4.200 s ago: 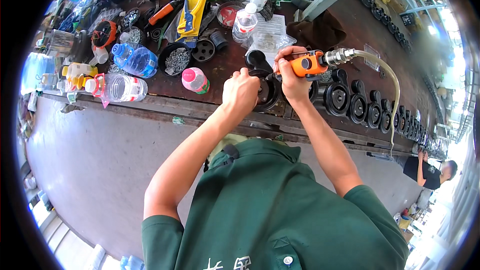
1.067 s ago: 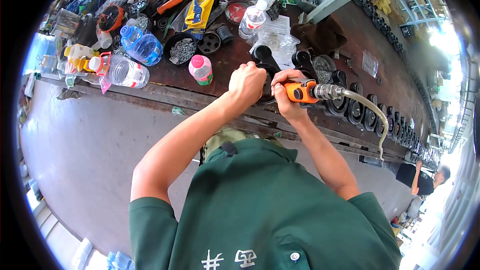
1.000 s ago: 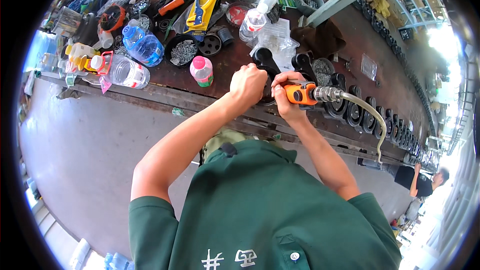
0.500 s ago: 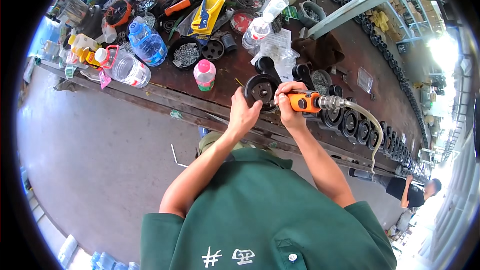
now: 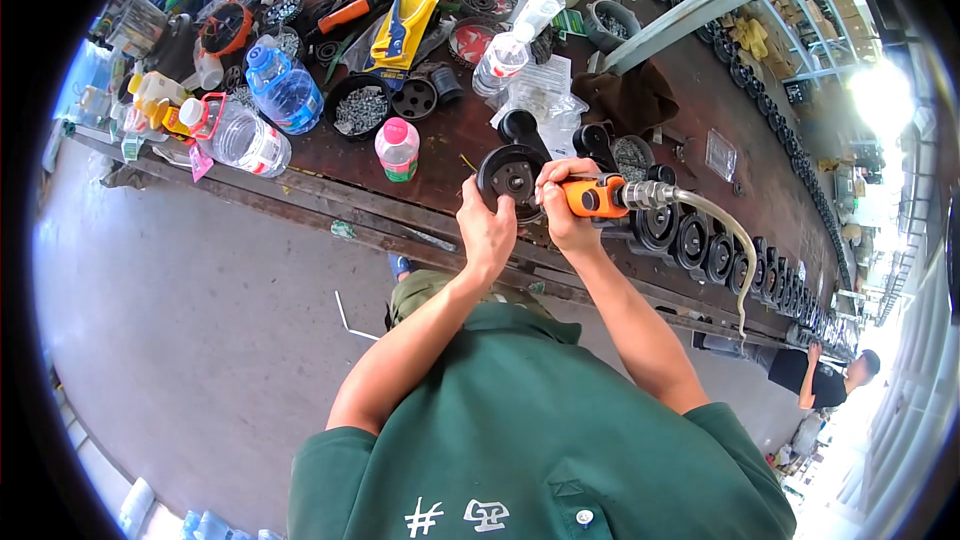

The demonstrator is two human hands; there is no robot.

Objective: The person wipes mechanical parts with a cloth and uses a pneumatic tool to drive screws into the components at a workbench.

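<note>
My left hand (image 5: pixel 486 230) is closed on the near left rim of a round black wheel-like part (image 5: pixel 513 178) at the bench's front edge. In my right hand (image 5: pixel 566 210) is an orange air tool (image 5: pixel 597 197), its metal fitting joined to a pale hose (image 5: pixel 735 230). The tool's front end points toward the wheel's face, but my fingers hide the tip, so contact cannot be made out. A black arm-shaped piece (image 5: pixel 521 129) extends behind the wheel. Just beyond the tool stands another black part (image 5: pixel 594 143).
A row of black wheels (image 5: pixel 690 240) runs along the bench edge to the right. Left of the work stand a pink-capped bottle (image 5: pixel 397 149), a tub of small metal parts (image 5: pixel 358 108) and larger bottles (image 5: pixel 285 90). A slanted post (image 5: pixel 720 0) rises at the back; another person (image 5: pixel 815 380) is far right.
The bench and its things have shifted slightly left and up in view. Both hands keep their hold on the wheel and the air tool, with little other visible movement.
</note>
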